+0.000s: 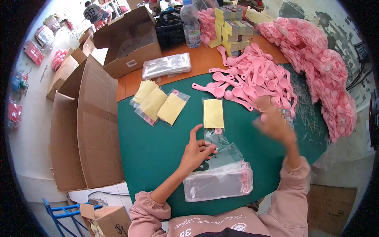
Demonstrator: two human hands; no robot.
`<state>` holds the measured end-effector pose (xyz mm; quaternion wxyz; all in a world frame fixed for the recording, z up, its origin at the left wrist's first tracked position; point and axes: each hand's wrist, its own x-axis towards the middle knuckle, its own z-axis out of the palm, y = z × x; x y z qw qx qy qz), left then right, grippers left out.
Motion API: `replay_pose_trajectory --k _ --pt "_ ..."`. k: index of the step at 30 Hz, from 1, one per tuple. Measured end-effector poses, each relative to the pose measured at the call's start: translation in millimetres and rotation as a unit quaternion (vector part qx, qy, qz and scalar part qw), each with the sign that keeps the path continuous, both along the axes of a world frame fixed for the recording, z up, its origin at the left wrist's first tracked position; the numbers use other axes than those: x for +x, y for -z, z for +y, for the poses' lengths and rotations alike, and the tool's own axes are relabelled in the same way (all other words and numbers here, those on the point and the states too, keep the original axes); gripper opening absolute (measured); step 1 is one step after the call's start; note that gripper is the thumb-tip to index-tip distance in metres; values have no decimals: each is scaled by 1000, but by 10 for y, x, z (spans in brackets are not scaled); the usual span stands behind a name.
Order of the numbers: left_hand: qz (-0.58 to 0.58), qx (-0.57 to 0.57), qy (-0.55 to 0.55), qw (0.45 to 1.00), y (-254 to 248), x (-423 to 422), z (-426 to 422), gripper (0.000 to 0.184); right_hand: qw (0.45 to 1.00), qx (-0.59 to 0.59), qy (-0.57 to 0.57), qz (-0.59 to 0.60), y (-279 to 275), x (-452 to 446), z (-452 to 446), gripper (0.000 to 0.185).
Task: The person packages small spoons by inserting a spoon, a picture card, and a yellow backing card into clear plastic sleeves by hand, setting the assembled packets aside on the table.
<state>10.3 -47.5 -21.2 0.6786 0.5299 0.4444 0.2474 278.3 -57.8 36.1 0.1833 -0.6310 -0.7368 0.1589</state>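
My left hand (197,150) rests over a clear plastic bag (225,156), thumb and fingers partly curled around its edge. Just above it lies a clear packet with a yellow card (213,113). Nearer my body is a stack of clear bags (217,183) with pinkish edges. My right hand (272,120), smeared by motion, is at the lower edge of a heap of pink spoons (256,75); whether it holds anything is not visible. Partly behind it lies a stack of printed cards (287,116). Several yellow-card packets (171,108) lie on the green mat's left part.
A bundle of clear bags (166,66), a water bottle (190,25) and stacked card bundles (233,29) stand at the back. Bagged pink spoons (316,59) line the right edge. Open cardboard boxes (98,126) stand left. A person (94,14) sits far off, upper left.
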Motion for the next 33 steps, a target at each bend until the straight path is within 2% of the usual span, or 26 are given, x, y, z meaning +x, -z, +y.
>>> replay_pose_trajectory --k 1,4,6,7,9,11,13,16,22,25,26,27,28,31,33 --pt "1 3 5 1000 0 -2 19 69 988 54 -142 10 161 -303 10 53" --pt "-22 -47 -1 999 8 -81 30 68 984 29 -155 82 431 -810 -21 46" --pt "-81 -85 20 993 11 -121 55 68 989 93 -110 37 537 -880 35 42" --pt "-83 -85 18 993 9 -136 66 68 985 119 -107 57 585 -874 55 34" --pt "-120 -112 27 986 3 -166 116 69 982 146 -112 43 630 -849 47 32" --pt "-144 -111 28 983 45 -170 130 70 978 168 -116 33 624 -839 40 30" --pt "-166 -111 29 979 50 -161 111 72 973 193 -109 72 580 -856 43 25" --pt "-174 -97 27 980 -41 -143 81 73 977 158 -99 103 617 -815 40 22" --pt "-118 6 27 993 31 -171 107 58 966 178 -109 155 624 -749 34 18" --pt "-51 104 -62 991 33 -242 209 39 962 134 -111 210 603 -731 9 16" --pt "-50 103 -62 991 36 -233 225 39 962 133 -110 211 580 -725 8 16" --pt "69 291 -27 954 44 -219 239 37 965 126 -106 206 550 -718 10 16" --pt "185 463 10 867 50 -206 250 36 967 119 -102 202 525 -717 13 16" --pt "171 520 30 836 42 -120 229 30 958 117 -103 239 489 -743 11 17" --pt "164 515 19 841 74 -112 238 27 959 121 -129 220 535 -744 5 18"
